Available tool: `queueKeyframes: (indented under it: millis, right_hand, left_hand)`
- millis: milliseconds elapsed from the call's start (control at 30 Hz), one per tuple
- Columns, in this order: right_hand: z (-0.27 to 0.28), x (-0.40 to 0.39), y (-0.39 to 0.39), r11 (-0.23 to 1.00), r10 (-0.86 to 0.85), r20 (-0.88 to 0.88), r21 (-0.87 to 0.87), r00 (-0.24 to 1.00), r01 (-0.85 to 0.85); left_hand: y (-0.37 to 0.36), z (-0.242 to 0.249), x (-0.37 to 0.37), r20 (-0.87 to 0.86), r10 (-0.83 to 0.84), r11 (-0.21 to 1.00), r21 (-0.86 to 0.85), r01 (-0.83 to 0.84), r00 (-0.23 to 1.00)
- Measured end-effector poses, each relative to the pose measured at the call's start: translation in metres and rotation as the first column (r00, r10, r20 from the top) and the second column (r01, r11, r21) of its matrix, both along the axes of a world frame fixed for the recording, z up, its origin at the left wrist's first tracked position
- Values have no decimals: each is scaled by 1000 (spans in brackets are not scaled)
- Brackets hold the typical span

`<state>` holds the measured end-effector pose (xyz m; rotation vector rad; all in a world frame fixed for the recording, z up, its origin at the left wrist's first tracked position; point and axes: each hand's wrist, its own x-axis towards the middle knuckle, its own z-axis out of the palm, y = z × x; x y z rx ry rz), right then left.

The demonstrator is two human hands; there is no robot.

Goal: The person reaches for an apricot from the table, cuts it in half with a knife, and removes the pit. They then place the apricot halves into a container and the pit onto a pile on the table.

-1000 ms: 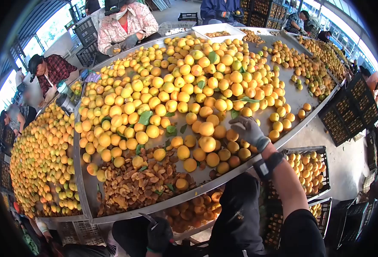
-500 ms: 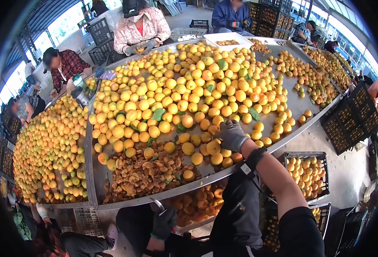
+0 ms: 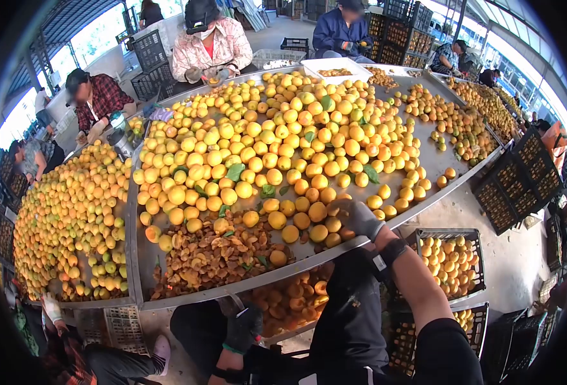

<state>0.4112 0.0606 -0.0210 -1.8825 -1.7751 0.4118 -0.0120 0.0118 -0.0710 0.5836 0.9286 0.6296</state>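
My right hand (image 3: 355,218), in a grey glove, is over the near edge of the metal sorting table (image 3: 315,264). Its fingers curl downward among yellow-orange, apricot-like fruits (image 3: 317,212), and whatever they hold is hidden. Below the table edge, beside my knee, my dark-gloved left hand (image 3: 244,327) is closed round a small knife with a curved metal blade (image 3: 237,303). A heap of brown, moist fruit scraps (image 3: 200,263) lies on the table in front of that hand. Green leaves (image 3: 235,171) are scattered among the fruits.
Crates of fruit (image 3: 453,256) stand on the floor at right, with a tilted black crate (image 3: 518,183) behind. More fruit (image 3: 296,298) lies under the table edge. A white tray (image 3: 338,69) sits at the far side. Several people work around the tables, one in a pink checked shirt (image 3: 229,51).
My right hand has drawn back from the fruits toward the near table edge, its fingers now curled down. My left hand still holds the knife. The view has shifted slightly.
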Motion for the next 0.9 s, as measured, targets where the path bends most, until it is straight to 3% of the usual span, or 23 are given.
queueKeyframes:
  millis: [33,67,100,167,200,233,300,367,400,433,467,500,533,567,600,633,667,767,833,867,900]
  right_hand:
    - [13,-3,7,993,-102,-131,-70,986,94]
    - [24,-7,10,995,-96,7,4,995,96]
    - [21,-13,16,996,-90,5,7,996,90]
    - [6,-26,27,998,-32,242,-46,970,45]
    - [-6,-39,27,998,-51,480,58,876,26]
    - [-2,-48,34,998,-54,479,62,876,27]
    - [9,-58,47,957,61,626,-258,778,133]
    - [19,-58,39,963,43,553,-246,832,113]
    - [19,-58,29,981,-123,-305,-182,944,69]
    - [19,-58,16,989,-139,-935,-115,327,92]
    - [29,-60,-3,997,32,-995,38,-93,-70]
    - [40,-76,-24,975,100,-961,147,-258,-169]
    - [-4,-75,-36,946,243,-970,232,24,-227]
    - [15,-97,-55,927,211,-960,138,182,-350]
    - [22,-119,-71,898,82,-996,88,-32,-431]
    - [18,-137,-87,864,276,-913,99,300,-494]
    - [19,-165,-102,886,230,-905,42,357,-463]
    - [6,-220,-129,960,156,-792,-19,590,-279]
    - [-21,-222,-134,976,152,-826,40,543,-213]
    - [-32,-220,-138,986,152,-855,94,495,-140]
    - [-29,-215,-139,985,150,-860,87,488,-149]
  left_hand:
    - [0,2,0,11,-4,1000,8,4,1000]
    - [0,5,1,12,4,1000,10,-4,1000]
    - [0,8,1,31,12,1000,22,-13,999]
    - [-1,12,2,48,18,999,33,-19,999]
    - [-1,13,2,59,-2,999,52,-1,998]
    - [-1,14,2,69,-23,997,73,18,997]
    - [0,11,2,63,-24,998,63,20,998]
    - [1,-1,-2,55,-23,998,53,20,998]
    - [3,-11,-5,154,96,986,-147,-73,983]
    - [1,-21,-9,226,229,925,-352,-140,947]
    - [-3,-10,-8,224,232,924,-356,-142,947]
    - [-5,12,-5,106,84,988,-140,-68,991]
    - [-7,24,-2,-44,-40,996,73,43,998]
    - [-7,8,0,-44,-39,996,75,42,998]
    - [-8,-23,0,-324,-57,872,444,205,944]
    - [-11,-40,1,-565,45,600,675,430,824]
    - [-17,-36,3,-569,46,603,671,431,821]
    - [-38,14,21,-802,139,375,586,718,581]
    - [-46,45,30,-888,241,228,445,866,392]
    - [-48,55,30,-890,241,236,440,866,386]
    - [-51,64,29,-793,-56,421,532,735,606]
